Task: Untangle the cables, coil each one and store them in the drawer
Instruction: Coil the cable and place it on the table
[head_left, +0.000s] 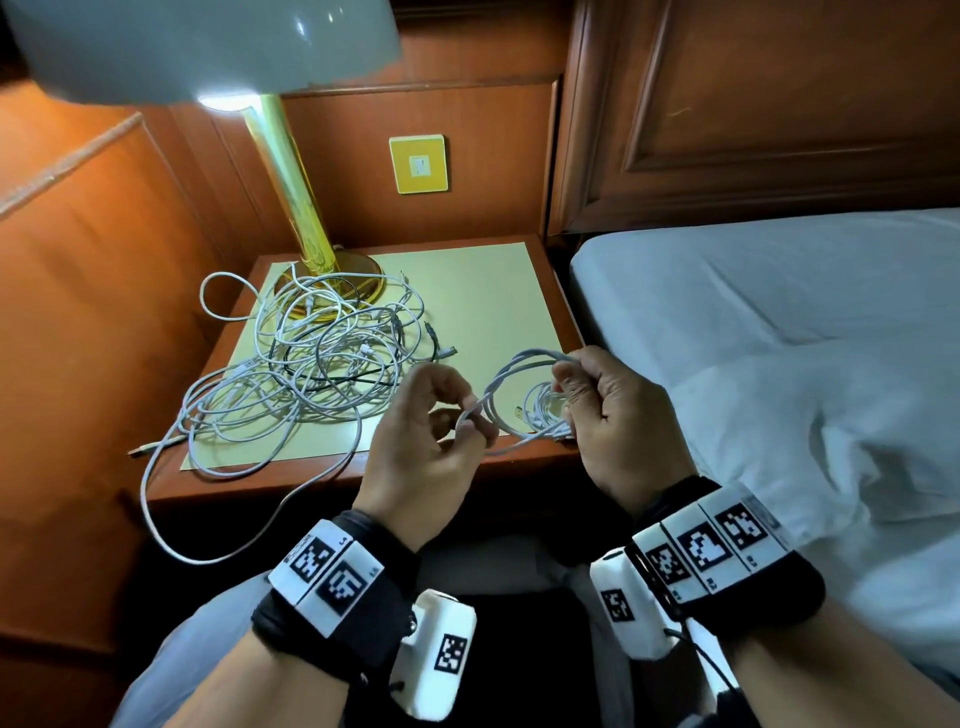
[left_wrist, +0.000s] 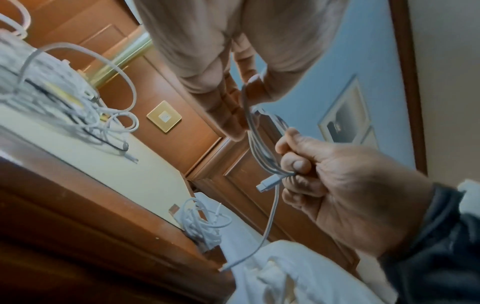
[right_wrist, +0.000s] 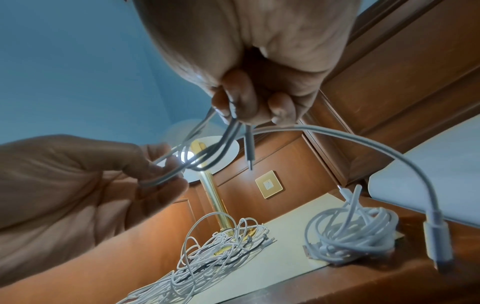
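I hold a white cable (head_left: 530, 354) in a few loops between both hands, above the front right of the nightstand (head_left: 467, 291). My left hand (head_left: 467, 421) pinches the loops' left end, also seen in the right wrist view (right_wrist: 161, 170). My right hand (head_left: 563, 374) grips the gathered strands (right_wrist: 213, 152) at the other side. A loose tail with a plug (right_wrist: 436, 236) hangs from that hand. Just under the right hand, a coiled white bundle (head_left: 543, 405) lies on the nightstand. A big tangle of white and dark cables (head_left: 311, 358) covers the left half. No drawer is visible.
A brass lamp (head_left: 291, 171) stands at the back left, its base under the tangle. One cable loop (head_left: 156, 525) hangs over the nightstand's front edge. A bed with white sheets (head_left: 779, 338) lies close on the right. Wood panelling with a wall switch (head_left: 418, 163) is behind.
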